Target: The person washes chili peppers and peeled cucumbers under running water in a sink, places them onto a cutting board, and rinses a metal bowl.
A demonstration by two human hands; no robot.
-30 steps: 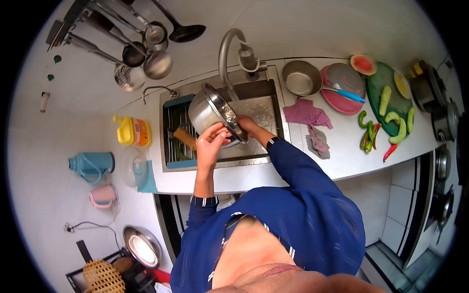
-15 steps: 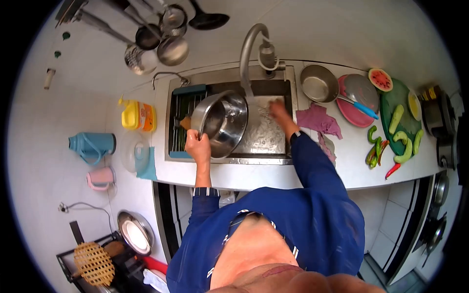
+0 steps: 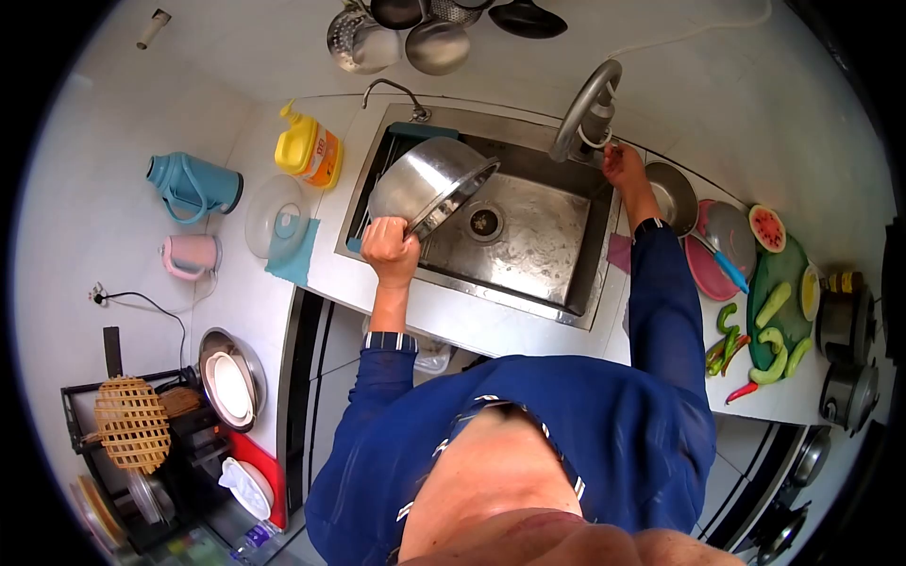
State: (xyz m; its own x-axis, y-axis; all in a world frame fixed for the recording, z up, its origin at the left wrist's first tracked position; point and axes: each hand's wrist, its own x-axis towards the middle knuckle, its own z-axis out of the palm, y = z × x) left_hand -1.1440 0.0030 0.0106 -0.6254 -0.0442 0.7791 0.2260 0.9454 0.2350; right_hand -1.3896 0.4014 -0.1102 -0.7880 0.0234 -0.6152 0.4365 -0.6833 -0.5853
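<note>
My left hand [image 3: 391,253] grips the rim of a steel basin [image 3: 415,179], fingers closed over it. The basin is tipped on its side above the left part of the sink [image 3: 543,241], its mouth facing right and down. At the back right corner, my right hand [image 3: 625,168] has its fingers closed at the handle by the base of the faucet [image 3: 577,113]; the handle itself is partly hidden. No water stream shows under the spout. The drain [image 3: 485,223] is visible in the wet sink floor.
Right of the sink are a saucepan [image 3: 668,196], a pink basin [image 3: 710,269], and a green cutting board [image 3: 791,259] with pale green gourds. Peppers [image 3: 725,341] and a cut watermelon [image 3: 767,229] lie nearby. Leftward stand a yellow jug [image 3: 307,151] and a clear lid [image 3: 274,219].
My right hand has moved from the running water in the sink up to the faucet handle. The stream has stopped. My left hand has tipped the basin further over. The view has shifted.
</note>
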